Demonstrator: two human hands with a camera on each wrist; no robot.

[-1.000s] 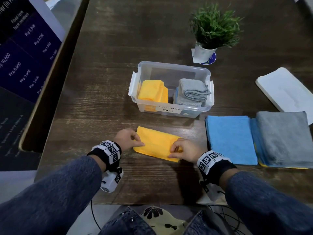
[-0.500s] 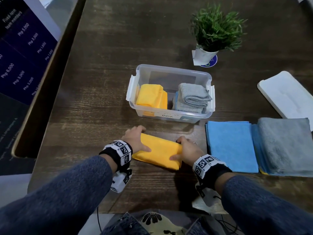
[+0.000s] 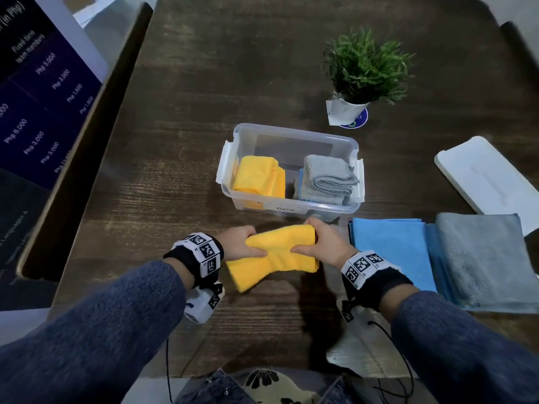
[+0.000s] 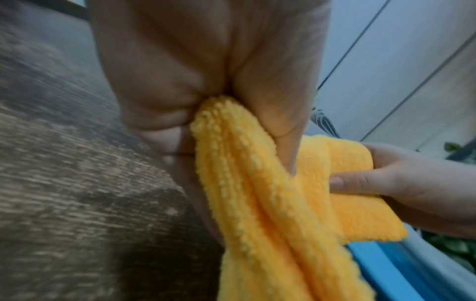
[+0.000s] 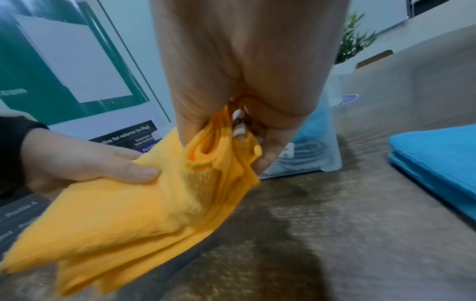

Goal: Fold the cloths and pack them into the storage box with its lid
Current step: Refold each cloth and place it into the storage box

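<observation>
A folded yellow cloth [image 3: 277, 252] is lifted off the table just in front of the clear storage box [image 3: 291, 138]. My left hand [image 3: 242, 246] grips its left end and my right hand [image 3: 320, 243] grips its right end, thumbs on top. In the left wrist view the yellow cloth [image 4: 257, 193] is bunched in my palm; in the right wrist view the yellow cloth [image 5: 144, 203] hangs in loose layers. The box holds a folded yellow cloth [image 3: 259, 177] on the left and a folded grey cloth [image 3: 326, 177] on the right. The white lid [image 3: 490, 179] lies at the right.
A flat blue cloth [image 3: 393, 252] and a grey cloth [image 3: 484, 258] stacked on more cloths lie to the right of my hands. A potted plant [image 3: 364, 74] stands behind the box. A signboard [image 3: 43, 97] borders the table's left edge.
The yellow cloth lay flat on the table under my hands; now both hands have closed round its ends and raised it toward the box, folding it smaller.
</observation>
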